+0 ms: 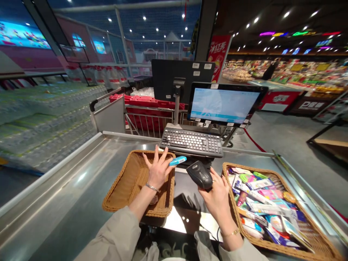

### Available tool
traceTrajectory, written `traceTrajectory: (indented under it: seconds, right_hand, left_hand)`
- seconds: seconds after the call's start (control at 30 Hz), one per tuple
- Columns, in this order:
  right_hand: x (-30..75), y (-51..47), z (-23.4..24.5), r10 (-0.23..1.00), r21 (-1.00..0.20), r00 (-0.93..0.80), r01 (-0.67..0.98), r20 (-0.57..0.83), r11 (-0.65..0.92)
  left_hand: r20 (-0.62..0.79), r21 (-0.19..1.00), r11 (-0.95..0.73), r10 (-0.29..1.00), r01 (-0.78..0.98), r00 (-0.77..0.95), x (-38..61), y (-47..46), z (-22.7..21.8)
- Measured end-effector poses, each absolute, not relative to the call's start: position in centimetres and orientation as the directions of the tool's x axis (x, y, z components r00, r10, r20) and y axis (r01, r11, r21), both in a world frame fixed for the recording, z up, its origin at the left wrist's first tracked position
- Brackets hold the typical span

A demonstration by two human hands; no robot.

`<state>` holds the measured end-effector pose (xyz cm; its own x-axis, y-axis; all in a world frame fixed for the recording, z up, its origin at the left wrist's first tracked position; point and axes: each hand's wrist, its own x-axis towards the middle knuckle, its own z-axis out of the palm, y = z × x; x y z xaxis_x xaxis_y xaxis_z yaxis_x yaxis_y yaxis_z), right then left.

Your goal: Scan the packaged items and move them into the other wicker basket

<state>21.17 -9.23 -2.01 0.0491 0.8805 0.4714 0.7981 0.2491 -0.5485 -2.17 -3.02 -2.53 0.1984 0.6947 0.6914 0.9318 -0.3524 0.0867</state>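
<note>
My left hand [159,170] is over the left wicker basket [108,203], holding a slim light-blue item [178,160] with a barcode at the thumb side while its other fingers are spread. What the item is cannot be made out. A small brown thing [154,200] lies in that basket, partly hidden by my wrist. My right hand [217,194] is wrapped around a black handheld barcode scanner [199,174], whose head points toward the blue item. To its right stands another wicker basket [230,181], filled with many small packaged goods [263,203].
Beyond the baskets are a black keyboard [192,140], a lit monitor [224,105] and a second screen's back [182,76]. The metal counter [67,192] has raised edges. Behind it stand a metal cart [108,116] and red crates [141,117]; bottle packs [54,123] are stacked at left.
</note>
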Motion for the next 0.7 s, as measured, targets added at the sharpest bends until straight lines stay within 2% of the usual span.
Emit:
traceTrajectory:
  seconds: [0.27,0.7]
  right_hand:
    - [21.6,-10.2,-1.1,0.906,-0.537,0.074,0.824,0.417,0.180]
    - [21.9,-11.0,-0.3,0.906,-0.530,0.096,0.834,0.412,0.153]
  left_hand:
    - [0.643,0.140,-0.337,0.746,0.931,0.173,-0.5,-2.5,-2.0]
    - [0.689,0.116,-0.385,0.695,0.916,0.205,1.1,-2.4,-1.8]
